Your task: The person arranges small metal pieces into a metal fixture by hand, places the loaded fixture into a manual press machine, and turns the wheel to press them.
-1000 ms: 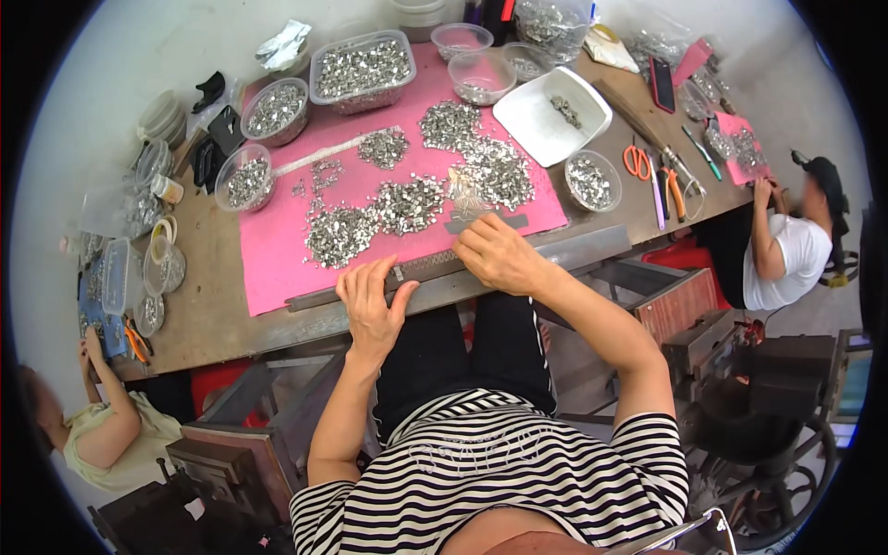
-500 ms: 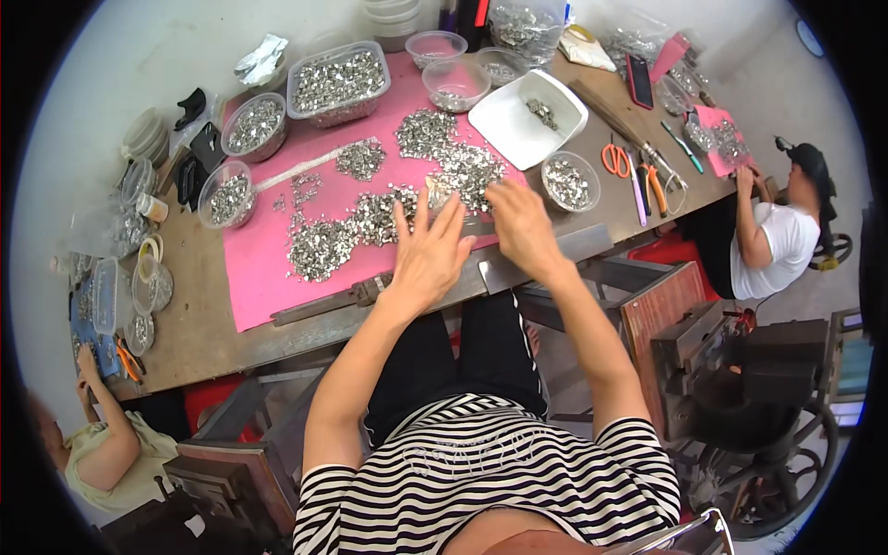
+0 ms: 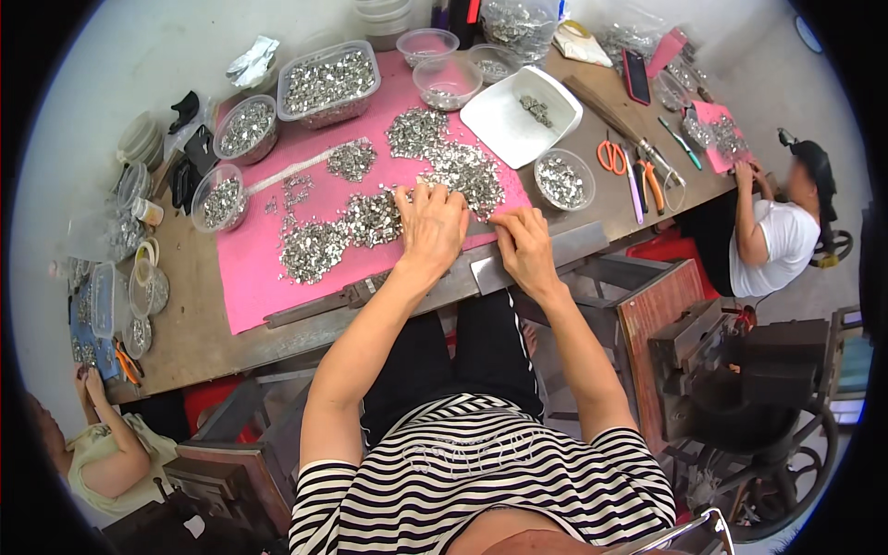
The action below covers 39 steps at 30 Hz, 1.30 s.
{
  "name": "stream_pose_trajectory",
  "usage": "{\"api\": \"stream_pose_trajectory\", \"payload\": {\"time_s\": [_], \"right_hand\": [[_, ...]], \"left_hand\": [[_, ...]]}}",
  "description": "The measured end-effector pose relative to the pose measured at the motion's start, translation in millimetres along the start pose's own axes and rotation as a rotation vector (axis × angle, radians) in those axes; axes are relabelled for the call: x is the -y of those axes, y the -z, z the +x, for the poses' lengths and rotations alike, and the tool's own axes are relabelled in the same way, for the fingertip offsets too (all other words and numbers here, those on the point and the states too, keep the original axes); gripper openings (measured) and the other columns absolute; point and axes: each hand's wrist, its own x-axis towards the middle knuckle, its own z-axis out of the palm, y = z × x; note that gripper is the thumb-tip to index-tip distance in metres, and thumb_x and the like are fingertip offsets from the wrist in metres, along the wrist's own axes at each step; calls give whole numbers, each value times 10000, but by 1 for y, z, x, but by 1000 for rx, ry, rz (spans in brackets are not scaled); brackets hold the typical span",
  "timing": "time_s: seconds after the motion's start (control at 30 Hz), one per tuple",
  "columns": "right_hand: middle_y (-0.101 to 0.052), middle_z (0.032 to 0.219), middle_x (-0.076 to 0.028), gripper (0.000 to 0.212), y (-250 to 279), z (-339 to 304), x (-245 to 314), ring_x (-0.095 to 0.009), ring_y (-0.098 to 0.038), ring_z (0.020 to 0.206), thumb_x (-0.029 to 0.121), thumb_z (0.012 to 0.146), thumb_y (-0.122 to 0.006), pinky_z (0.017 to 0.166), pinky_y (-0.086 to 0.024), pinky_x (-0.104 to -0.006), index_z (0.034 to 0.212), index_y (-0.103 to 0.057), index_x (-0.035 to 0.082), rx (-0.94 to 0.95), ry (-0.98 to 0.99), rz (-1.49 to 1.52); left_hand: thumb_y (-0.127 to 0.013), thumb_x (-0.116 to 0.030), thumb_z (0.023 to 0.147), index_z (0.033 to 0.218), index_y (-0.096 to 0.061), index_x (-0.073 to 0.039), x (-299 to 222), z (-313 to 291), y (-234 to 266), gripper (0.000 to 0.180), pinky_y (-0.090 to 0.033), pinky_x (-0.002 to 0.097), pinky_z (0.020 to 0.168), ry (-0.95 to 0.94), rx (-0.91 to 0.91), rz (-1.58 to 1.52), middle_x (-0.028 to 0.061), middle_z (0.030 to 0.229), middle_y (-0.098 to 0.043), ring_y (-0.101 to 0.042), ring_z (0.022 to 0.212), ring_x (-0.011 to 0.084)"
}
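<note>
Small silvery metal pieces (image 3: pixel 462 176) lie in several heaps on a pink mat (image 3: pixel 277 250). My left hand (image 3: pixel 431 227) rests at the near edge of these heaps, its fingers bent downward and close together; the tips are hidden among the pieces. Just to its right, my right hand (image 3: pixel 527 242) is over the mat's near right corner, fingers curled in a pinch. Whatever either hand holds is too small or hidden to make out. A flat metal bar (image 3: pixel 573 242) runs along the table edge below my right hand.
A white tray (image 3: pixel 499 129) with a few pieces and a clear bowl of pieces (image 3: pixel 564 180) stand right of the heaps. Orange-handled scissors (image 3: pixel 610 155) and pliers (image 3: pixel 653 185) lie farther right. A full plastic tub (image 3: pixel 328 88) stands at the back. Co-workers sit at both sides.
My left hand has gone from spread fingers to bent, closed ones. My right hand has come slightly down toward the table edge. The whole view has shifted a little left.
</note>
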Motion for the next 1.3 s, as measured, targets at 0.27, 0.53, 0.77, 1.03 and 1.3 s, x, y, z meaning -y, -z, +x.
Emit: {"api": "stream_pose_trajectory", "payload": {"time_s": [0.27,0.53,0.77,1.03,1.3], "right_hand": [[-619,930,-58,123,4,6,-3,-271,-577,913,32,830,-727,806,-430,-401,933,-727,98,92,-67,70],[-615,927,-54,100,-4,5,3,-273,-570,915,61,819,-747,804,-426,-412,907,-717,98,61,-85,7],[-584,903,-69,109,-14,4,10,-284,-562,909,63,780,-751,797,-428,-425,863,-684,80,22,-30,-108],[-564,896,-83,121,-19,2,11,-296,-545,886,51,771,-726,785,-423,-431,855,-640,59,10,15,-114],[-557,933,-104,115,-22,3,17,-308,-537,911,58,823,-692,790,-407,-439,913,-621,56,40,38,-180]], "left_hand": [[-750,-161,824,874,-719,-126,1,3,-5,69,-317,532,1001,-39,21,-74,50,894,-642,-576,976,265],[-743,-148,822,859,-721,-115,-1,3,1,54,-312,554,1020,-45,0,-12,51,885,-644,-589,978,274],[-731,-147,846,883,-739,-118,3,3,1,48,-313,566,1029,-55,16,-28,59,894,-645,-597,985,279],[-714,-119,879,902,-742,-98,12,4,6,42,-305,586,1049,3,105,-268,61,899,-645,-603,981,271],[-723,-140,863,873,-728,-93,12,5,8,48,-301,584,1072,-84,49,-134,50,880,-656,-604,969,260]]}}
